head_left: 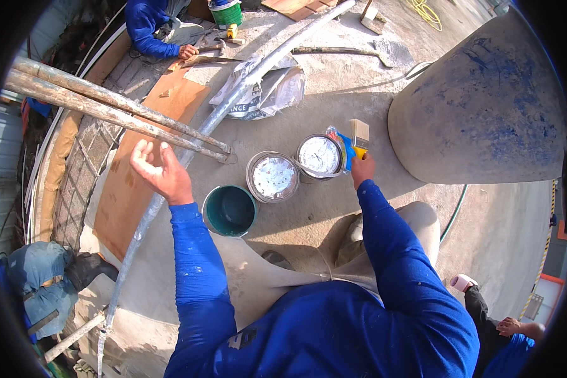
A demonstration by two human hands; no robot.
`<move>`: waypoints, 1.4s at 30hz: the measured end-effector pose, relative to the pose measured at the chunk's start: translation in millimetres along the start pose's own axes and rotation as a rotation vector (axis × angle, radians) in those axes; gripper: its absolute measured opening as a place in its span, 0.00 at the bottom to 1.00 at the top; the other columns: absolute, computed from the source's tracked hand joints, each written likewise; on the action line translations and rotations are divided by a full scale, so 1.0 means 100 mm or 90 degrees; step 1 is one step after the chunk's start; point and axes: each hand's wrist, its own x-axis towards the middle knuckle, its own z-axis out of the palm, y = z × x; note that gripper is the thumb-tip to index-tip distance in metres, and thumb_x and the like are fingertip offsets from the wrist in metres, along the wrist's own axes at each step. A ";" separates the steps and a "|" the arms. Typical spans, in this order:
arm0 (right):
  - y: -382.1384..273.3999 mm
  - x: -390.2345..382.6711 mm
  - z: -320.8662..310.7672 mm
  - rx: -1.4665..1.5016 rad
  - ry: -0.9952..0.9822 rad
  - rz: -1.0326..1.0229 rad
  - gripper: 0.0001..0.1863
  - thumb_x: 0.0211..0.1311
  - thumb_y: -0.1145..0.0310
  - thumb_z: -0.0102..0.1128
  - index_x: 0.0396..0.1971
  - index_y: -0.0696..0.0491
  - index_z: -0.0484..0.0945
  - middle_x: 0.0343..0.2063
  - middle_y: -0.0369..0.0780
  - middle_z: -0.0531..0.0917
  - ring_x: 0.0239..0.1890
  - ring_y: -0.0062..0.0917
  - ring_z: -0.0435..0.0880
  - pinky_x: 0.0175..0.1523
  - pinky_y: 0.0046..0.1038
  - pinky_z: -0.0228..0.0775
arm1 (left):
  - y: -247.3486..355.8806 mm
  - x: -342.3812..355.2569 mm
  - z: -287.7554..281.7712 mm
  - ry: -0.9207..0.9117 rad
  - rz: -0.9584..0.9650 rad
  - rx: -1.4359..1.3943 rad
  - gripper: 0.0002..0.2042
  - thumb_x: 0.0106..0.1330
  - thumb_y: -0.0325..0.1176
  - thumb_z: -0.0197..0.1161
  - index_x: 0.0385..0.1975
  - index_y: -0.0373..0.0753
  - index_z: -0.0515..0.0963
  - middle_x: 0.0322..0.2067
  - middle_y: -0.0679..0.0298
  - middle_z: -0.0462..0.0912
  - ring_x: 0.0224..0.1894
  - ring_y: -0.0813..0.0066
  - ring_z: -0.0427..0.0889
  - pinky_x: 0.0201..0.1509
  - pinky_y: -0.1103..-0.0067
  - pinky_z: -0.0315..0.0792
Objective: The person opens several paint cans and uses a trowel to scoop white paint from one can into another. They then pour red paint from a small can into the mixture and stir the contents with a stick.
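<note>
My right hand (363, 169) grips a flat paintbrush (360, 132) by its yellow handle, its pale bristles pointing away from me. Just left of it lies a blue plastic wrapper (344, 150), against the edge of a round can (319, 155) with a white-smeared top. A second can (274, 177) with a similar speckled white top stands beside the first. An open dark green bucket (230, 211) sits nearer to me on the left. My left hand (167, 173) is raised with fingers apart, holding nothing, close to the metal poles (126, 120).
A long grey pipe (258, 72) crosses the left side, over a plywood sheet (123, 201). A crumpled sack (268, 94) and a shovel (346, 51) lie beyond. At right stands a large concrete column (479, 113). Another person's hand (187, 51) is at a tool, far left.
</note>
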 end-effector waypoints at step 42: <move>0.66 0.99 0.34 -0.416 -0.167 0.040 0.33 0.59 0.60 0.65 0.67 0.50 0.77 0.64 0.53 0.79 0.66 0.46 0.78 0.70 0.49 0.70 | 0.73 1.75 -0.05 0.004 0.131 -0.220 0.19 0.75 0.20 0.61 0.62 0.25 0.67 0.42 0.50 0.85 0.45 0.64 0.82 0.58 0.66 0.77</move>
